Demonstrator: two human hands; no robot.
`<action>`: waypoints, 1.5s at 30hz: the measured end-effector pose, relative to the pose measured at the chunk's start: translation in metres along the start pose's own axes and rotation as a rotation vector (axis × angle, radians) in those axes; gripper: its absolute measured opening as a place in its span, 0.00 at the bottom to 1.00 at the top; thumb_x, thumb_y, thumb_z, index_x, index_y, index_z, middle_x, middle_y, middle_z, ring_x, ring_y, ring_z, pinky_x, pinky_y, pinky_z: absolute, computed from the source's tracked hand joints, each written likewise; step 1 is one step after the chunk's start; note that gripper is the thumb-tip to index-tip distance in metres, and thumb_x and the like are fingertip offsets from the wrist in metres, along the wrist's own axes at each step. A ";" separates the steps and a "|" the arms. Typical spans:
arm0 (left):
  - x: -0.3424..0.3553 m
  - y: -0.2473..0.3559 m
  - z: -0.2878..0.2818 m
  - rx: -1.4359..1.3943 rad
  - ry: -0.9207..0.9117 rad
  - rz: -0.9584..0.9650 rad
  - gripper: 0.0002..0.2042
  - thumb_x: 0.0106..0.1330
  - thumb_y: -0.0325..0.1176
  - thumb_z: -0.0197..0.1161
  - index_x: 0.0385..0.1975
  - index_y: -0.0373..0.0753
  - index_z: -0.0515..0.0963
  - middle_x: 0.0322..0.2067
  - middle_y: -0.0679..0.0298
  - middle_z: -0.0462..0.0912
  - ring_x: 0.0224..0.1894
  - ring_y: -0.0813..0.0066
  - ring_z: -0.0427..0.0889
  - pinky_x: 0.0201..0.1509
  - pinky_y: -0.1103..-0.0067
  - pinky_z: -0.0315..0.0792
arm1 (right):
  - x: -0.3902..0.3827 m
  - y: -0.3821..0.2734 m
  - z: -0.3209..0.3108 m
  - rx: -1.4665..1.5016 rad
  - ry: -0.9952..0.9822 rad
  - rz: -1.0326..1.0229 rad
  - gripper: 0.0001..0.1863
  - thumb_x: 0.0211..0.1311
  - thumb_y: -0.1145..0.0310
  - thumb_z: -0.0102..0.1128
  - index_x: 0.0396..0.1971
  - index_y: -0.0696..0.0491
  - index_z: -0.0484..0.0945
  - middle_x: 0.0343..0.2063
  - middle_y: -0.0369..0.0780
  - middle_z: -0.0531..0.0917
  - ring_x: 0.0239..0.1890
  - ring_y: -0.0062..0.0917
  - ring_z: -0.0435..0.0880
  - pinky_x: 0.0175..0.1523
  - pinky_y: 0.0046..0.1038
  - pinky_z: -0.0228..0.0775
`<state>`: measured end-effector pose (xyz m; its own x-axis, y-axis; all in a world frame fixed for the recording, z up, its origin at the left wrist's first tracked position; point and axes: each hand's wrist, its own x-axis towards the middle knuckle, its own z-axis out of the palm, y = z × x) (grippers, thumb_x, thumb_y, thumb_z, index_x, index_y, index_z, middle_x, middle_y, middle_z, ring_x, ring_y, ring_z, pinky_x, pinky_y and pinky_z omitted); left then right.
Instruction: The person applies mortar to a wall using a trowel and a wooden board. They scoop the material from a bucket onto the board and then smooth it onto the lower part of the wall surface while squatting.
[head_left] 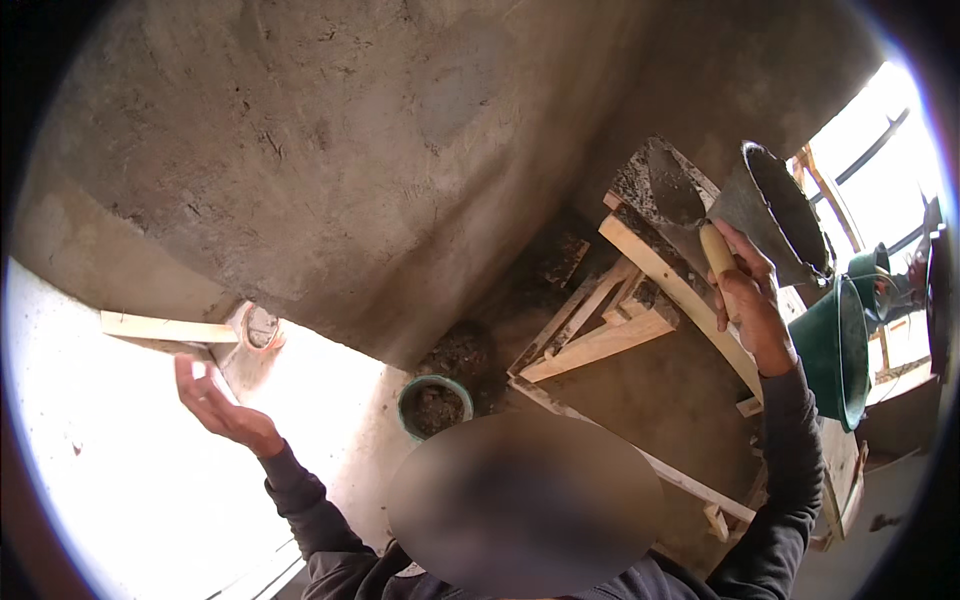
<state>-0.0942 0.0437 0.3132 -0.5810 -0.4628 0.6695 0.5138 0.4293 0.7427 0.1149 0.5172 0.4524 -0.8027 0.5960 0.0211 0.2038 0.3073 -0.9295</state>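
My right hand (752,305) is closed around the pale wooden handle of a trowel (716,250). Its grey blade seems to lie against a mortar-smeared board (630,185), though blade and mortar are hard to tell apart. Just beyond that hand, a tilted grey bucket (745,205) crusted with mortar rests by the board. Raised at the left, my left hand (228,408) holds nothing, and its fingers are apart. Nearest to it is a pale wooden strip (170,327) at the bright opening.
Rough plastered wall (380,150) fills the far side. A wooden trestle (600,345) stands under the board. A teal-rimmed bucket (408,408) sits on the floor near the middle. Green buckets (825,350) are stacked or grouped at the right, beside a barred window (880,150).
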 end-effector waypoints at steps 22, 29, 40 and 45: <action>0.017 -0.002 0.048 0.167 -0.098 0.427 0.31 0.69 0.54 0.36 0.61 0.35 0.58 0.61 0.45 0.59 0.63 0.50 0.63 0.64 0.54 0.61 | 0.014 -0.001 0.033 -0.660 0.061 0.155 0.27 0.48 0.74 0.51 0.54 0.60 0.71 0.38 0.57 0.80 0.41 0.46 0.81 0.49 0.37 0.69; 0.003 0.001 0.064 0.112 -0.133 0.285 0.32 0.68 0.56 0.39 0.63 0.35 0.57 0.61 0.44 0.59 0.63 0.48 0.63 0.64 0.55 0.62 | 0.026 -0.002 0.044 -0.663 0.001 0.016 0.26 0.49 0.74 0.50 0.53 0.60 0.72 0.31 0.56 0.81 0.34 0.44 0.83 0.43 0.36 0.71; 0.007 0.009 0.064 -0.024 -0.121 0.220 0.28 0.66 0.42 0.56 0.62 0.33 0.59 0.59 0.47 0.63 0.61 0.53 0.65 0.63 0.60 0.62 | 0.053 0.036 0.032 -0.676 0.164 -0.232 0.24 0.50 0.75 0.51 0.50 0.62 0.74 0.32 0.55 0.81 0.32 0.38 0.84 0.40 0.33 0.73; 0.006 0.001 0.065 0.042 -0.140 0.205 0.27 0.65 0.39 0.58 0.59 0.32 0.61 0.56 0.45 0.66 0.58 0.51 0.68 0.61 0.57 0.64 | 0.050 0.026 0.038 -0.677 0.048 -0.215 0.25 0.48 0.75 0.50 0.51 0.60 0.74 0.33 0.55 0.82 0.34 0.37 0.84 0.41 0.32 0.72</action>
<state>-0.1380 0.0917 0.3177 -0.5505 -0.2517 0.7960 0.6053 0.5363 0.5882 0.0583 0.5267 0.4154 -0.8419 0.4977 0.2084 0.3599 0.8058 -0.4702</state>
